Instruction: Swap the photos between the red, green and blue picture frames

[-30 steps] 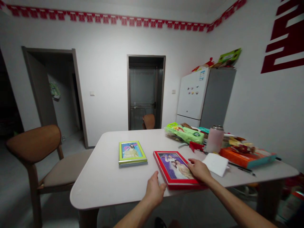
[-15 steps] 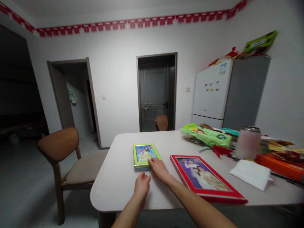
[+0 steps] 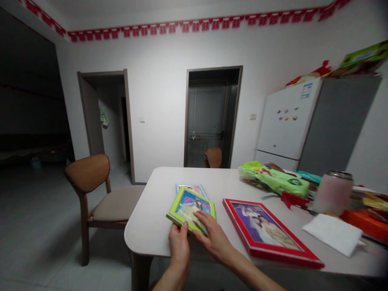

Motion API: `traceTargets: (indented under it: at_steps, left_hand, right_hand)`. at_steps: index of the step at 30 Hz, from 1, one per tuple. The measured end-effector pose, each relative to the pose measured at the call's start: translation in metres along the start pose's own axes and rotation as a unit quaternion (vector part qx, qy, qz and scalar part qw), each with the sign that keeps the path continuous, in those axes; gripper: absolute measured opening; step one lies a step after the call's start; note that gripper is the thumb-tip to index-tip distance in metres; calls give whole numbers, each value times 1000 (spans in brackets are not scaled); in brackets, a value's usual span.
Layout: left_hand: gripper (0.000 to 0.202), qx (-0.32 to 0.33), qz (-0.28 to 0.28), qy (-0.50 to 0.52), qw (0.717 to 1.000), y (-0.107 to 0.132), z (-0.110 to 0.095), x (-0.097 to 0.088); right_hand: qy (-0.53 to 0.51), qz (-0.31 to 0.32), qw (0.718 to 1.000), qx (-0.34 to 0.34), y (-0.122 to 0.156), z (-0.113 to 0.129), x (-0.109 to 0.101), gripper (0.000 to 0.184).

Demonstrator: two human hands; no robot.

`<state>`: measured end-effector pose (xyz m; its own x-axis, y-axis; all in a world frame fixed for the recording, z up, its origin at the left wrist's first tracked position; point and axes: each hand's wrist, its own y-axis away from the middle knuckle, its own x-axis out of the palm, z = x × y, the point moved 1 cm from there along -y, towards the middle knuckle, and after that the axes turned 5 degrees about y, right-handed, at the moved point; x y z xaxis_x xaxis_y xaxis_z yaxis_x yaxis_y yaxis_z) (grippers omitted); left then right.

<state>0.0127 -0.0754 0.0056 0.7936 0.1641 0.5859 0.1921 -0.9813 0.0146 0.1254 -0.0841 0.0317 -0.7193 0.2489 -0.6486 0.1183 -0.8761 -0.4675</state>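
Observation:
A small green photo frame is lifted and tilted just above the white table, near its front left corner. My left hand grips the frame's near edge from below. My right hand lies on the picture with fingers spread across the lower right of the frame. Behind the green frame a light blue photo frame lies flat on the table, partly hidden. A larger red photo frame lies flat to the right of my right hand.
A white folded napkin, a pink tumbler, green snack bags and an orange box crowd the table's right side. A wooden chair stands left of the table. A white fridge stands at the back right.
Both hands left the red frame and moved left to the green frame. They lifted it toward me, which uncovered the light blue frame beneath. The camera view swung left.

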Motion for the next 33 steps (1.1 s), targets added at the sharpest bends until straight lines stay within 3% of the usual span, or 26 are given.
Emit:
traceTargets:
  at_steps: [3, 6, 8, 11, 16, 19, 25, 30, 33]
  left_hand:
    - [27, 65, 58, -65, 994, 13, -18, 1]
    - [31, 173, 145, -181, 957, 30, -36, 5]
    - [32, 248, 193, -254, 915, 41, -44, 7]
    - [35, 352, 269, -341, 829, 53, -50, 7]
    - [42, 438, 376, -409, 707, 62, -42, 0]
    - [40, 452, 423, -435, 654, 66, -31, -6]
    - [35, 456, 461, -480, 591, 71, -14, -7]
    - [29, 389, 492, -526, 574, 70, -8, -5]
    - [38, 335, 493, -539, 595, 66, -9, -9]
  right_hand:
    - [-149, -36, 984, 85, 3, 11, -12, 49]
    - [-297, -60, 939, 165, 9, 23, -26, 54]
    - [-374, -76, 901, 208, 14, 29, -35, 56]
    - [-464, -86, 850, 236, 22, 32, -44, 57]
    - [-504, -51, 822, 261, 35, 20, -51, 46]
    - [-467, -21, 829, 306, 42, 6, -55, 40]
    - [-326, 28, 894, 306, 42, -23, -59, 30]
    - [-162, 39, 954, 248, 38, -44, -47, 28]
    - [-60, 41, 974, 213, 37, -52, -39, 28]
